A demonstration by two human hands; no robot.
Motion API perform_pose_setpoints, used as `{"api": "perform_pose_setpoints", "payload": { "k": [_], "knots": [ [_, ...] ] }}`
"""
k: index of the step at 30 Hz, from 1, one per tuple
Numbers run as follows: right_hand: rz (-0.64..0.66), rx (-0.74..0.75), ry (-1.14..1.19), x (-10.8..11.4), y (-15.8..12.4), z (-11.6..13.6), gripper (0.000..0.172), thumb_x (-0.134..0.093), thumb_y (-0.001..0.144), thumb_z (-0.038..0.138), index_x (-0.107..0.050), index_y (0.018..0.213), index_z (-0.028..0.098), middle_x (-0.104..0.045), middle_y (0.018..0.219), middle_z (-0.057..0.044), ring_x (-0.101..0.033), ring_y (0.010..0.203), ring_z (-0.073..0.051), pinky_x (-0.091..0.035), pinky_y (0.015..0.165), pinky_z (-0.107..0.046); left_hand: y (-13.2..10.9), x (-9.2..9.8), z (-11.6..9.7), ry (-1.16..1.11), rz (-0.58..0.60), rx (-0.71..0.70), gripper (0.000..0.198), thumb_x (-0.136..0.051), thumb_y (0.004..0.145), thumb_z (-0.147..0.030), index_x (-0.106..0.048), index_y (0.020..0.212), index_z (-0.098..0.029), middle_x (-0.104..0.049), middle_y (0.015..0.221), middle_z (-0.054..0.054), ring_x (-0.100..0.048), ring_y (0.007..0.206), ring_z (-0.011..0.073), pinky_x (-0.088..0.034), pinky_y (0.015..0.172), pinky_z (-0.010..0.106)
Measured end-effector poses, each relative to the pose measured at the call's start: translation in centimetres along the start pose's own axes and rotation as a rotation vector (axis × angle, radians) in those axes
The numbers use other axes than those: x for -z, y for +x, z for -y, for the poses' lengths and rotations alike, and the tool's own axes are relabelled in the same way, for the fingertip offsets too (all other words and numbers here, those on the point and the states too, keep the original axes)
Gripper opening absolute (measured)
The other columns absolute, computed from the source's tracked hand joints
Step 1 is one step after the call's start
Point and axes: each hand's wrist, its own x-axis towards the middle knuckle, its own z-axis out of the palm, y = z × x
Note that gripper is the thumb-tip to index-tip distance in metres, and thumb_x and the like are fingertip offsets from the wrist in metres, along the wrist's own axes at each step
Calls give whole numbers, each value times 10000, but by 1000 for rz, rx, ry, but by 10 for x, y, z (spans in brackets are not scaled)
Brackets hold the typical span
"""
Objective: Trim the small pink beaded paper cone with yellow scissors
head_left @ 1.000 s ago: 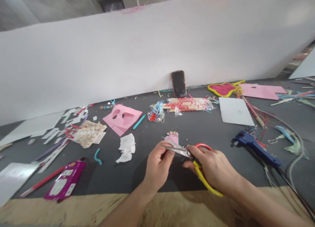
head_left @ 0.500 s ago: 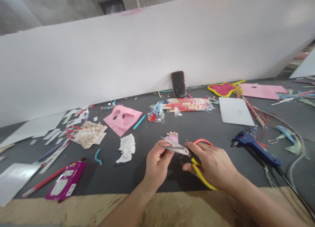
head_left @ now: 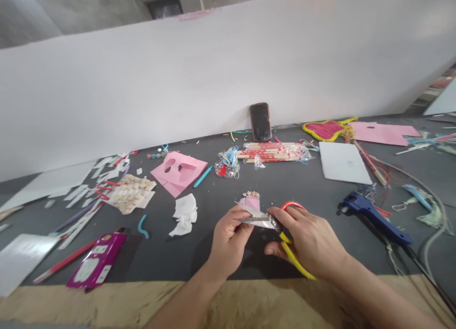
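My right hand point(head_left: 311, 238) grips a pair of scissors point(head_left: 261, 221) with red and yellow handles, fingers at the upper loop and thumb by the yellow one. The blades are parted and point left, toward my left hand point(head_left: 228, 241). That hand is closed in a pinch, its fingertips against or just under the blades; what they hold is hidden. Just beyond the blades shows a small pink piece point(head_left: 253, 203) with a row of tiny pale beads along its far edge. Whether my left fingers reach that piece, I cannot tell.
A blue glue gun point(head_left: 375, 217) with its cord lies at right, near a white board point(head_left: 345, 162). Wrapped sticks point(head_left: 274, 152) and a leaning phone point(head_left: 261, 122) are at the back. Crumpled tissue point(head_left: 184, 215), a pink cut-out point(head_left: 178, 169) and a purple packet point(head_left: 98, 261) lie left.
The scissor blades are spread a little wider than before. Both hands keep nearly the same place, and the whole view has shifted slightly.
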Motion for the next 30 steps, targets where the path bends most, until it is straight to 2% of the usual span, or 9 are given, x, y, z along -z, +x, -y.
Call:
{"api": "perform_pose_setpoints", "payload": {
  "k": [9, 15, 18, 21, 24, 26, 30],
  "knots": [
    [14, 12, -12, -5, -4, 0, 466, -276, 918, 583, -525, 1031, 206, -636, 722, -35, -609, 614, -201, -341, 505, -281, 0, 0, 6, 14, -6, 24, 226, -538, 871, -226, -606, 668, -156, -585, 781, 27, -573, 758, 147, -439, 679, 247],
    [13, -1, -35, -4, -5, 2, 403, -285, 937, 535, -519, 959, 208, -631, 696, -24, -607, 590, -196, -304, 488, -278, -1, -2, 5, -5, 3, 75, 218, -527, 879, -245, -601, 694, -157, -583, 803, 33, -573, 800, 158, -432, 665, 237],
    [24, -11, -35, -4, -5, 2, 374, -295, 945, 506, -517, 943, 205, -632, 692, -24, -606, 583, -189, -301, 490, -275, -2, -3, 4, -17, -3, 86, 217, -525, 880, -260, -598, 704, -157, -575, 804, 34, -559, 762, 146, -416, 610, 220],
    [28, -22, -38, -4, -5, 2, 364, -298, 948, 488, -521, 930, 201, -632, 685, -26, -604, 577, -188, -303, 490, -277, -3, -3, 4, -27, -11, 102, 209, -523, 880, -280, -598, 730, -154, -557, 816, 28, -503, 624, 98, -379, 527, 204],
    [16, -32, -39, -3, -4, 1, 375, -325, 930, 522, -529, 935, 207, -637, 689, -27, -613, 605, -199, -317, 498, -280, -2, -4, 4, -43, -29, 149, 157, -529, 876, -295, -584, 811, -163, -499, 693, -17, -419, 510, 70, -341, 472, 191],
    [1, -35, -37, -2, -3, -1, 407, -351, 902, 572, -535, 964, 214, -646, 726, -32, -622, 637, -208, -332, 507, -281, -1, -4, 3, -51, -37, 159, 150, -527, 877, -296, -560, 807, -169, -447, 629, -42, -413, 494, 70, -342, 469, 187],
    [-5, -22, -32, -1, -2, -3, 558, -403, 815, 691, -530, 1074, 213, -658, 805, -53, -636, 685, -233, -370, 531, -296, 1, -4, 0, -26, -46, 91, 194, -517, 883, -280, -546, 732, -163, -458, 685, -29, -449, 511, 67, -366, 483, 191]
  ]
}}
